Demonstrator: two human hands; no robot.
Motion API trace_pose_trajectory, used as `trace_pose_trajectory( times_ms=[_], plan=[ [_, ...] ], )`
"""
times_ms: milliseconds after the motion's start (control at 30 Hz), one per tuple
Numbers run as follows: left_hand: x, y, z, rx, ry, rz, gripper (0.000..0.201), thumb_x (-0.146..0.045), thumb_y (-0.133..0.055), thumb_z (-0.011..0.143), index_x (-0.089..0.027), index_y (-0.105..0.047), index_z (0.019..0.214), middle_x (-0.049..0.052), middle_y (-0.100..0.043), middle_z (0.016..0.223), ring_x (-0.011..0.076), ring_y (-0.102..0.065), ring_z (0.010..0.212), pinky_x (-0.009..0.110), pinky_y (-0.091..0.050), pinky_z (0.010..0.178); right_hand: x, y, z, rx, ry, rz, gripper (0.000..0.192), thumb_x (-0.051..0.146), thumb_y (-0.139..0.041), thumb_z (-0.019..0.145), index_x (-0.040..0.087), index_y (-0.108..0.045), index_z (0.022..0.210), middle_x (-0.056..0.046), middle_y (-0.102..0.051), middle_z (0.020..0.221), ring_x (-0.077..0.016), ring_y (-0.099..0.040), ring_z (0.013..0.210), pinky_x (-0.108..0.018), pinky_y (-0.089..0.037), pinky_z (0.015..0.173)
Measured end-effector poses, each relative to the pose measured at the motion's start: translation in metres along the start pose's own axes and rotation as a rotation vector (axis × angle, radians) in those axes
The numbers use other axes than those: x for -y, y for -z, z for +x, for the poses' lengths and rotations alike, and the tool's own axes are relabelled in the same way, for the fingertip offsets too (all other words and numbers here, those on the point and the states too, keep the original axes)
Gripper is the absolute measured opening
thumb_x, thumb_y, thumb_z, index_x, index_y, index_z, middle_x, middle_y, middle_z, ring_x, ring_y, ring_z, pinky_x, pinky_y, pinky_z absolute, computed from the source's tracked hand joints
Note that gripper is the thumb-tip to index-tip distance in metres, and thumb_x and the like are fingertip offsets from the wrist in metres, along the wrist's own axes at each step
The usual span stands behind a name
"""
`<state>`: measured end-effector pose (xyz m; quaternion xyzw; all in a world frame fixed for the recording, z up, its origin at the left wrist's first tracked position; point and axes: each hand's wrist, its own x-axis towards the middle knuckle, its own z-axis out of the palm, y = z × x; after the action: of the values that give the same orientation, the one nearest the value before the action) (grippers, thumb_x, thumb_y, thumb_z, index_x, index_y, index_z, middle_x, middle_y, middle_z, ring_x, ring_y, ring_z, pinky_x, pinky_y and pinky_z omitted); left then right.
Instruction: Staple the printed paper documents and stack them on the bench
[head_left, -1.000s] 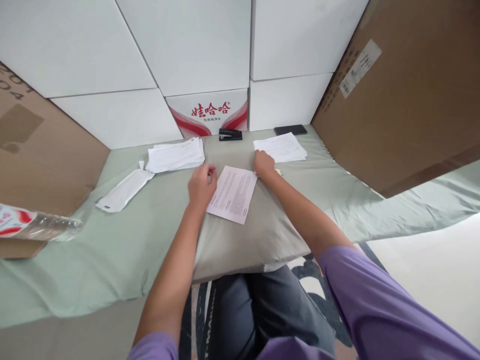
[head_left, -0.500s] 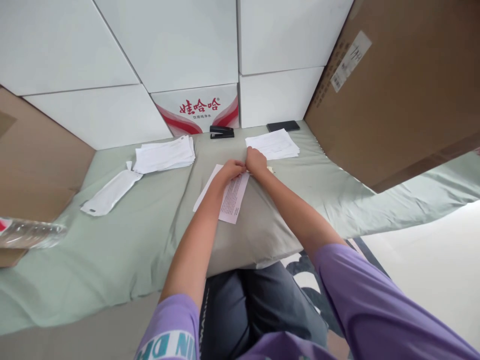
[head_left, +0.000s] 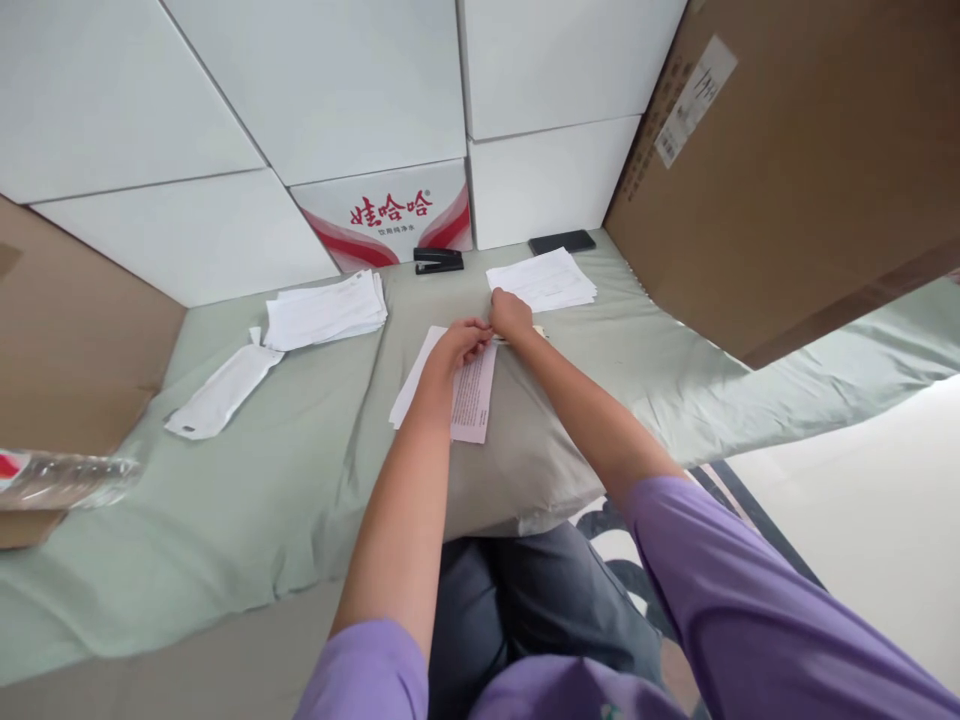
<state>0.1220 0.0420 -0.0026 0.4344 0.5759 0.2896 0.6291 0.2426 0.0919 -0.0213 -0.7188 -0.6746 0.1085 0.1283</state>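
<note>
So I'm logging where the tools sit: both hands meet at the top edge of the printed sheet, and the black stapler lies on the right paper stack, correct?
Not quite. In the head view the stapler lies on the cloth in front of the red-and-white box, between the stacks. Both hands, left hand and right hand, do meet at the printed sheet.

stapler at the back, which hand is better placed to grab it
Probably the right. The right hand sits at the printed sheet's far edge, nearer the black stapler; the left hand lies across the sheet, slightly farther back.
</note>
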Motion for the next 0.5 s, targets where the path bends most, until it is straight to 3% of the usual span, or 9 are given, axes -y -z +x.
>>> trace_pose_trajectory(
  times_ms=[233,500],
  plan=[
    [-0.006,-0.013,0.003,-0.105,0.033,0.111,0.019,-0.008,-0.063,0.078,-0.022,-0.053,0.086,-0.005,-0.045,0.051,0.0077,-0.038,0.04,0.024,-0.017,0.047,0.006,0.0,-0.002,0.018,-0.002,-0.051,0.031,0.016,-0.053,0.093,0.013,-0.056,0.124,-0.02,-0.066,0.123,-0.0316,-0.066,0.114,-0.038,-0.051,0.089],
    [-0.008,-0.017,-0.001,-0.134,0.021,0.136,0.02,-0.004,-0.059,0.073,-0.021,-0.056,0.083,-0.006,-0.04,0.045,0.0085,-0.034,0.039,0.024,-0.019,0.047,0.007,0.003,-0.015,-0.028,-0.007,-0.049,0.03,0.014,-0.038,0.098,0.014,-0.057,0.122,-0.019,-0.068,0.12,-0.0278,-0.067,0.108,-0.035,-0.049,0.087]
  ],
)
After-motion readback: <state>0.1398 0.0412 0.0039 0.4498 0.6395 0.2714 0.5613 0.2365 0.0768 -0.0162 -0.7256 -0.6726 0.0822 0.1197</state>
